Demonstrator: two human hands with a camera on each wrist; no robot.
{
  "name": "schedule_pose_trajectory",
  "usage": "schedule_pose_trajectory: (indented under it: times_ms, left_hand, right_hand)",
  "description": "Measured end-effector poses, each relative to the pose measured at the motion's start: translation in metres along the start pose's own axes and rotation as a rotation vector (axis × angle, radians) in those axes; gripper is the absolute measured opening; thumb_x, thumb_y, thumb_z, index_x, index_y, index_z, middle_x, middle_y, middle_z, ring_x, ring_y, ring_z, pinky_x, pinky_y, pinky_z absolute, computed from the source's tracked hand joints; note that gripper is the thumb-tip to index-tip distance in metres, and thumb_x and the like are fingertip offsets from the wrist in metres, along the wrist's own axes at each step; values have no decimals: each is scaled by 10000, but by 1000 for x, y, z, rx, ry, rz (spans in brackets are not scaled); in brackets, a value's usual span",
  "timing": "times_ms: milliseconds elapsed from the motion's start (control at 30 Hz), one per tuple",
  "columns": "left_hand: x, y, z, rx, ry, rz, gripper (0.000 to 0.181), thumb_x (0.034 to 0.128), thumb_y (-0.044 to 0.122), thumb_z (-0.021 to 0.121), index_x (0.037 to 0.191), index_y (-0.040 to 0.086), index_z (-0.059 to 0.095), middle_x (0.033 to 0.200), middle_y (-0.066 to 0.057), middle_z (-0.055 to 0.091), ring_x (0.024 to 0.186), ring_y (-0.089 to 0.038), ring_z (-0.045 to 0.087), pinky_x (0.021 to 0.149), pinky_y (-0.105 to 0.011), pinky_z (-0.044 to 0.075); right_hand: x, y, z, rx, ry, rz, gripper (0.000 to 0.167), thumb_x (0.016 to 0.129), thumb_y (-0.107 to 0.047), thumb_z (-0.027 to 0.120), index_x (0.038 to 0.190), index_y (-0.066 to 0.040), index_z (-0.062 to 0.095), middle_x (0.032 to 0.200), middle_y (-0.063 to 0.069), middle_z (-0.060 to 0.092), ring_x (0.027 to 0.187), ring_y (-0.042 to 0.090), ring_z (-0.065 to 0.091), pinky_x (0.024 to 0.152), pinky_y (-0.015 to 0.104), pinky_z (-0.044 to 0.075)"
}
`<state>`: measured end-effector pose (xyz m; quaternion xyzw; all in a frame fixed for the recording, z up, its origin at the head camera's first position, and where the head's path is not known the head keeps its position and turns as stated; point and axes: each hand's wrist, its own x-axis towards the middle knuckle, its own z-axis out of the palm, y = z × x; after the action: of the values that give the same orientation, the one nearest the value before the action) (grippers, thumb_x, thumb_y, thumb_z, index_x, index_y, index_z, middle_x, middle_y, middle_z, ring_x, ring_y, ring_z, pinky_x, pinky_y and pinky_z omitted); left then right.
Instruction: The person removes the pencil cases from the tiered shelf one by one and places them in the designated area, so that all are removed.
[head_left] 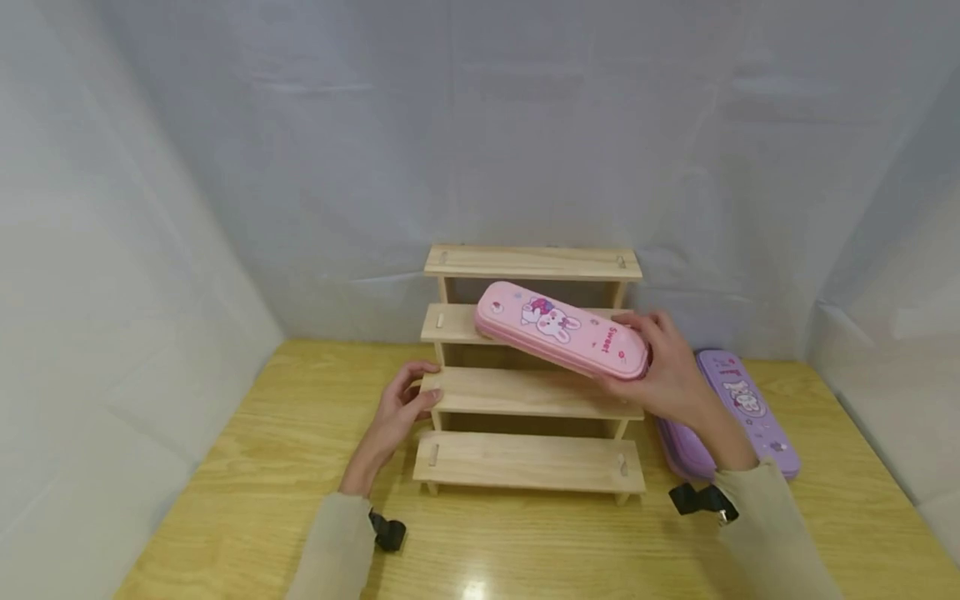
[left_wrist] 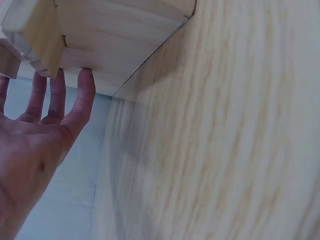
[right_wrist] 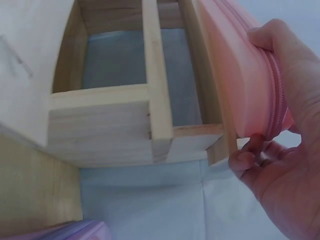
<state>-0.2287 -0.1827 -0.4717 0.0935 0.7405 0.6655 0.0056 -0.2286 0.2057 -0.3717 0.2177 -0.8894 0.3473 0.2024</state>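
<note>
A pink pencil case point(head_left: 558, 329) with a rabbit print and the word "Sweet" slants over the middle tiers of a small wooden step shelf point(head_left: 528, 460). My right hand point(head_left: 671, 375) grips its right end, thumb on one side and fingers on the other. In the right wrist view, the zipped side of the pencil case point(right_wrist: 240, 75) shows close against the edge of a tier. At the shelf's left side, my left hand point(head_left: 401, 404) holds the end of a lower tier. The left wrist view has its fingertips point(left_wrist: 86, 77) touching the wooden side panel; the thumb is hidden there.
Purple pencil cases point(head_left: 761, 417) lie on the wood-grain table point(head_left: 262, 483) to the right of the shelf, partly behind my right forearm. A pale cloth backdrop point(head_left: 525, 125) rises behind and on both sides. Black straps point(head_left: 705, 500) hang at the wrists.
</note>
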Motion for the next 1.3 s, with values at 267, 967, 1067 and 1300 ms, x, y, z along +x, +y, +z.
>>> schedule_pose_trajectory:
  times_ms: [267,967,1067,1300]
  left_hand:
    - [0,-1,0,-9,6,-12,360,1007,156,622,1347,94,523,1291,-11,525,1027,-143,597,800,-330,550]
    - [0,-3,1,-16,-7,10,371,1009,148,617,1359,72,520,1357,-114,510,1023,-148,595,805,-340,553]
    - [0,-3,1,-20,-11,12,373,1011,151,616,1361,72,517,1355,-110,508,1027,-147,593,803,-327,555]
    - [0,-2,1,-30,-5,12,370,1008,139,617,1356,64,515,1330,-75,506,1014,-132,591,794,-306,557]
  right_hand:
    - [-16,11,1,-34,40,-104,818,565,-221,958,1260,-5,583,1187,176,529,1029,206,510,859,271,382]
    - [-50,26,0,-121,147,-83,810,523,-191,940,1238,-24,597,1181,179,527,1010,218,505,802,256,363]
    - [-55,29,-2,-128,161,-68,839,506,-176,939,1255,-24,592,1187,188,521,1009,225,507,785,238,359]
    - [-66,35,-6,-161,210,-51,861,467,-194,921,1229,11,576,1187,254,523,1055,358,522,807,305,374]
